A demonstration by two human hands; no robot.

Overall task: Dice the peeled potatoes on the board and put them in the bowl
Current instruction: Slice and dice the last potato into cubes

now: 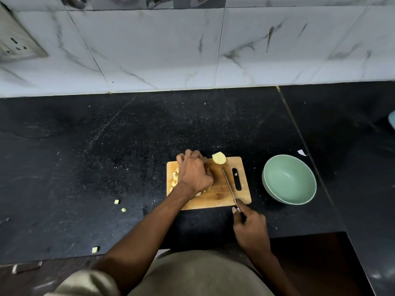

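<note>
A wooden cutting board (218, 197) lies on the black counter. My left hand (193, 170) rests curled over potato pieces on the board's left half; what it holds is hidden beneath it. Diced potato cubes (174, 178) show at the board's left edge and below my wrist. A peeled potato half (219, 158) sits at the board's far edge. My right hand (249, 226) grips the handle of a knife (229, 184), whose blade lies across the board with its tip near the potato half. A pale green bowl (289, 182) stands to the right of the board, with nothing in it.
Three stray potato cubes (116, 201) lie on the black counter (106, 146) left of the board. A marble-tiled wall (192, 50) with a socket plate (15, 43) backs the counter. A white scrap (301, 152) lies beyond the bowl. The counter's front edge runs just below my hands.
</note>
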